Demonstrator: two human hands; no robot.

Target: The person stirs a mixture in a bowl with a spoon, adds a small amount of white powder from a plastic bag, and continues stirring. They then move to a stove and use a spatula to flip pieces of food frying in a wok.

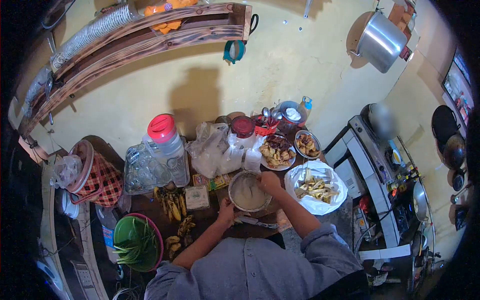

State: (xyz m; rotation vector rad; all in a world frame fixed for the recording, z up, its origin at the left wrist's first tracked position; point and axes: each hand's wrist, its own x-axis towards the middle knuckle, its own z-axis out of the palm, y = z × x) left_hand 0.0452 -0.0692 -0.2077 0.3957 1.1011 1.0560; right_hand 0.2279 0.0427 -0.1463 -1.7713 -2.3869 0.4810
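Note:
A round bowl of pale, creamy mixture (246,192) stands at the table's front edge, between my hands. My left hand (227,212) is closed on the bowl's lower left rim. Over the upper right of the bowl is my right hand (270,184), its fingers closed round something too small to make out. A knife (257,222) lies just below the bowl. To the right, a white plastic bag (334,200) lies open under pale cut pieces (316,189). Behind it are a plate of fried pieces (276,153) and a metal bowl with more (307,145).
Left of the bowl are a square container (197,197), bananas (171,205) and a tray of glasses (131,172) with a red-lidded jug (163,131). A green basin (134,240) stands at the lower left. A stove (372,145) is at the right.

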